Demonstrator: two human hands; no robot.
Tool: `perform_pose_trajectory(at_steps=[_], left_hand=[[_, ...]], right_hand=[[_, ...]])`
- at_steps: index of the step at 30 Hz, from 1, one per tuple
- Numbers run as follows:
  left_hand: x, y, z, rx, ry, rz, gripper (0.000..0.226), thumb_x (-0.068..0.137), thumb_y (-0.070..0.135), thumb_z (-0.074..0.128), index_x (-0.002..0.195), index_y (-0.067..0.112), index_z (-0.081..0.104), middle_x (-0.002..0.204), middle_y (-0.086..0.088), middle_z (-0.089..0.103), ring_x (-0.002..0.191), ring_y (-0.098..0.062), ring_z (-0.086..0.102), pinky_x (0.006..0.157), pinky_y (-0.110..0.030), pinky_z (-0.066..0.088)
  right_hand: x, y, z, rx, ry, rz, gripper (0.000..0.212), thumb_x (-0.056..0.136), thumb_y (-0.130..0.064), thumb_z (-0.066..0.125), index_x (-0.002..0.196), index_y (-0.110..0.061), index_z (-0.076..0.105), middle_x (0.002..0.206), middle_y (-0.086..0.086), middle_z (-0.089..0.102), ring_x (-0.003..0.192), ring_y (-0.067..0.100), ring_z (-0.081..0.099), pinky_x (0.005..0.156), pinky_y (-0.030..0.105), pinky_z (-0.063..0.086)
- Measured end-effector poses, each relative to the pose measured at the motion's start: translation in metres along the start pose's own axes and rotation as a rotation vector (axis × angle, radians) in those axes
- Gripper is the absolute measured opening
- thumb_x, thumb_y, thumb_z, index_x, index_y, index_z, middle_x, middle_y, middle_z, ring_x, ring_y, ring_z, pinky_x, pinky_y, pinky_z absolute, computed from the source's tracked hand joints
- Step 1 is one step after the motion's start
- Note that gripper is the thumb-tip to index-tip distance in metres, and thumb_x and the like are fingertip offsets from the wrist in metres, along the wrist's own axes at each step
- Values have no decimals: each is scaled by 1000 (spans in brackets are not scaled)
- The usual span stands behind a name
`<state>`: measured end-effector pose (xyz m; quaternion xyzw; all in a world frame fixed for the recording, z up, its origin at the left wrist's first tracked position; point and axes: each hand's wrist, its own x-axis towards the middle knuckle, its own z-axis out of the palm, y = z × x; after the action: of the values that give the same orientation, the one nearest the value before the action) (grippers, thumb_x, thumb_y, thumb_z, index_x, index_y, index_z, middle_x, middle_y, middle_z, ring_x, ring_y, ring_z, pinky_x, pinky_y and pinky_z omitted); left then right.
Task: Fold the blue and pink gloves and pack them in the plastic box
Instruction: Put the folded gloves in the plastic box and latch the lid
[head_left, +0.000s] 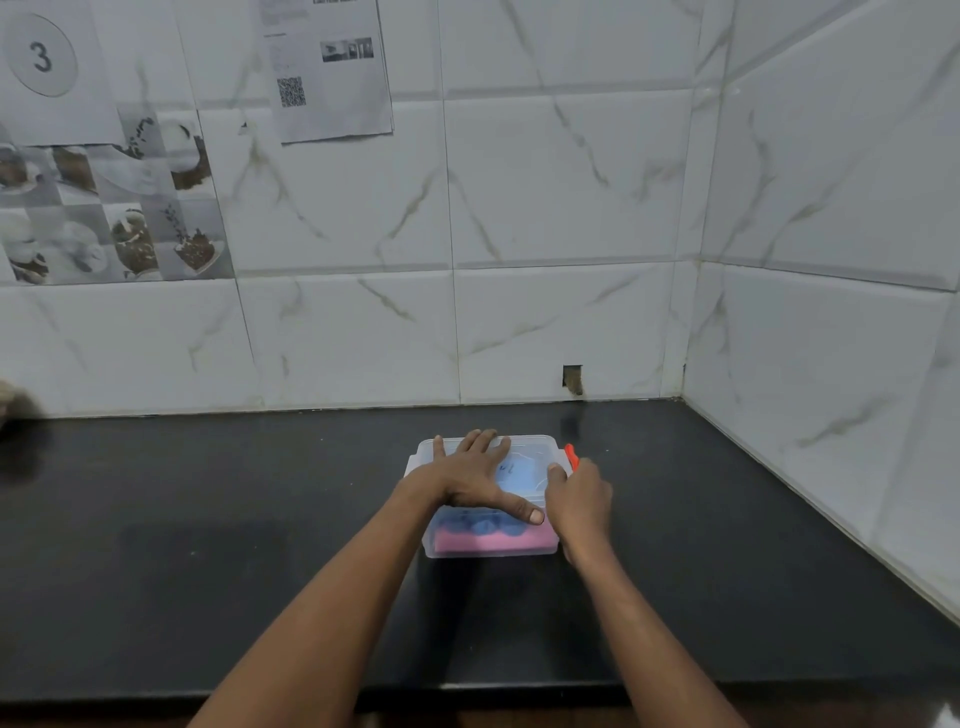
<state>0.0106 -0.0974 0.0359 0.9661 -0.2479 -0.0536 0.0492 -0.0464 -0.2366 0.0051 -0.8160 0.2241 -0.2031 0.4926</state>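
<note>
Here, at the far left edge around nine o'clock, a blurred brownish shape sits on the black countertop, too indistinct to name. Moving right, the plastic box rests on the counter a little right of centre, its clear lid lying on top, and through the plastic the folded blue glove shows lying over the pink glove, both inside the box. The left hand lies spread and flat on the lid, fingers fanned toward twelve o'clock and thumb reaching toward four; it grips nothing, and probably presses down so the lid stays seated and the box cannot skid. At three o'clock of the box, the right hand is curled against the side wall, its fingertips at the orange latch, which stands up from the rim. I judge the packing done and the closing under way: one hand braces, the other works the clip. Whether the latch is already caught I cannot tell.
</note>
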Motion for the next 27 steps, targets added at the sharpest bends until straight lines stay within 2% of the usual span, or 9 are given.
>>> perform_pose_trajectory(at_steps=[6, 10, 13, 15, 17, 20, 23, 25, 27], left_hand=[[1, -1, 0, -4, 3, -1, 123, 66, 85, 56, 156, 23, 0, 165, 1, -10, 151, -19, -14, 115, -65, -12], [0, -2, 0, -12, -2, -2, 124, 65, 86, 55, 157, 23, 0, 165, 1, -10, 151, -18, -14, 114, -64, -13], [-2, -1, -1, -56, 2, 4, 112, 74, 84, 47, 157, 23, 3, 165, 2, -9, 151, -17, -13, 115, -63, -14], [-6, -1, -3, -202, 35, -10, 92, 85, 80, 30, 157, 26, 11, 166, 4, -2, 152, -14, -8, 116, -60, -15], [-10, -5, -4, -506, 107, -47, 74, 92, 73, 19, 154, 32, 20, 164, 8, 9, 152, -13, -1, 119, -52, -14], [-14, -10, -6, -824, 296, -96, 56, 102, 35, 39, 155, 23, 24, 157, 0, 36, 147, -20, 28, 123, -38, 15], [-16, -11, -9, -810, 634, -294, 54, 90, -2, 44, 144, 6, 44, 140, -12, 56, 129, -23, 52, 106, -26, 37], [-24, -16, -6, -837, 855, -558, 46, 86, 1, 53, 132, 4, 56, 133, -15, 60, 121, -30, 57, 97, -31, 45], [-36, -25, 6, -1025, 858, -778, 40, 82, 16, 64, 119, 0, 61, 116, -18, 64, 106, -36, 62, 85, -40, 56]], right_hand=[[1, -3, 3, -80, 42, -45, 30, 102, -19, 40, 118, 0, 57, 117, 20, 61, 87, 25, 56, 59, 26, 36], [1, -4, 3, -122, 58, -73, 30, 102, -16, 40, 117, 2, 59, 117, 22, 62, 101, 35, 62, 66, 28, 37], [2, -4, -1, -230, 13, -72, 28, 101, -20, 43, 117, -3, 58, 110, 14, 64, 87, 25, 60, 57, 25, 40], [5, -7, -6, -455, -7, -166, 27, 97, -20, 47, 118, -7, 58, 112, 11, 64, 97, 25, 60, 74, 32, 52], [16, -14, -5, -588, 9, -413, 33, 90, -10, 52, 122, -7, 59, 130, 13, 57, 120, 29, 53, 100, 38, 44], [28, -37, 7, -577, -217, -675, 48, 92, -4, 46, 138, -12, 50, 153, 13, 38, 142, 29, 34, 114, 40, 32], [36, -42, 24, -781, -379, -734, 36, 99, -18, 37, 133, -15, 51, 140, 17, 44, 133, 35, 39, 105, 47, 38], [40, -36, 29, -835, -398, -722, 35, 100, -22, 34, 129, -16, 52, 126, 15, 51, 122, 34, 46, 97, 45, 41], [43, -33, 31, -819, -394, -718, 37, 100, -22, 32, 132, -16, 50, 124, 15, 53, 120, 33, 46, 98, 45, 42]])
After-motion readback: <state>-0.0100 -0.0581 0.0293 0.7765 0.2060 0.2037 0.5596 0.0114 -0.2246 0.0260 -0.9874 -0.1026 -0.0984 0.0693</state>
